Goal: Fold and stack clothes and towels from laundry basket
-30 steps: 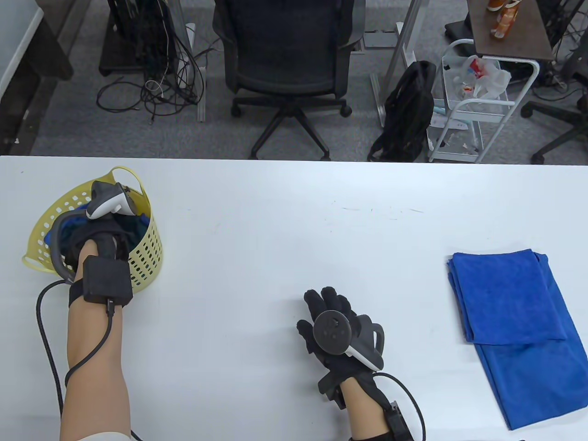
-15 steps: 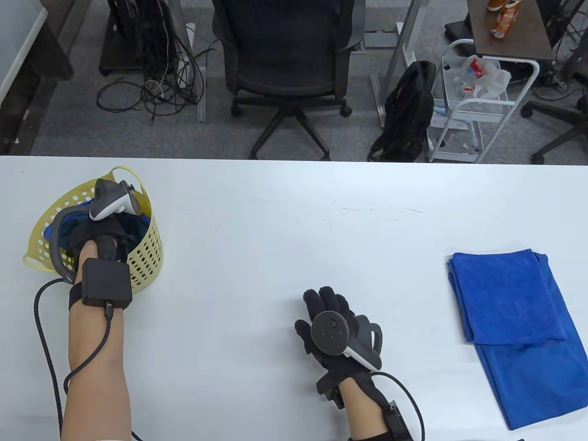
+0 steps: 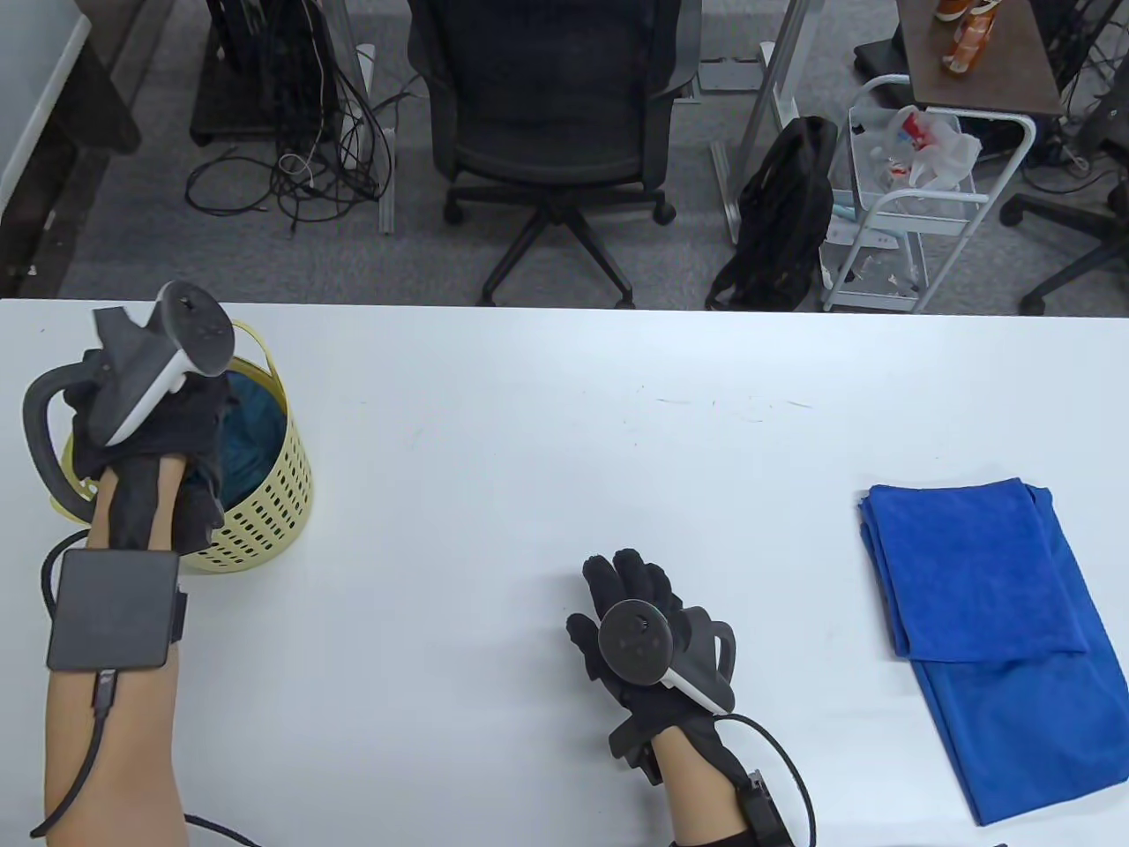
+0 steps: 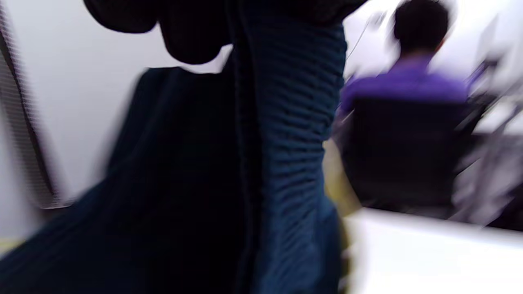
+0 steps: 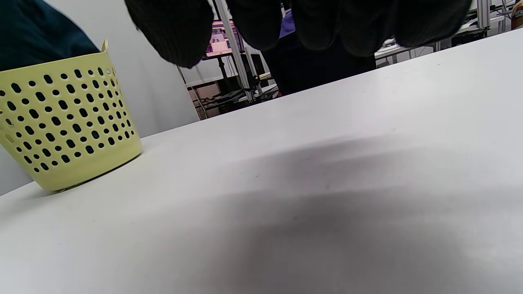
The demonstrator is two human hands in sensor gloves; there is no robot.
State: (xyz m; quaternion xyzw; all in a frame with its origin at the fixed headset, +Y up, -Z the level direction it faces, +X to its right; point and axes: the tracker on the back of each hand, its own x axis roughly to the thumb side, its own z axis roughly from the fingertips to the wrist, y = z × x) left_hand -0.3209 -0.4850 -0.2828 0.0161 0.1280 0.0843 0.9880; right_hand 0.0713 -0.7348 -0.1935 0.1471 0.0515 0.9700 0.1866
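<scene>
We judge the step in hand to be drawing the next piece out of the yellow basket (image 3: 265, 494) at the worktop's (image 3: 547, 459) left end: our left hand (image 3: 145, 432) hangs above the basket, gripping a dark teal cloth (image 4: 286, 163) that trails down into it. Our right hand (image 3: 635, 626) holds nothing, fingers loosely spread just over the worktop's middle. A folded blue towel (image 3: 979, 573) lies far right. Next we must lift the cloth clear and spread it flat with both hands. The left wrist view is blurred, so the fingers' hold and the cloth's kind stay unclear.
</scene>
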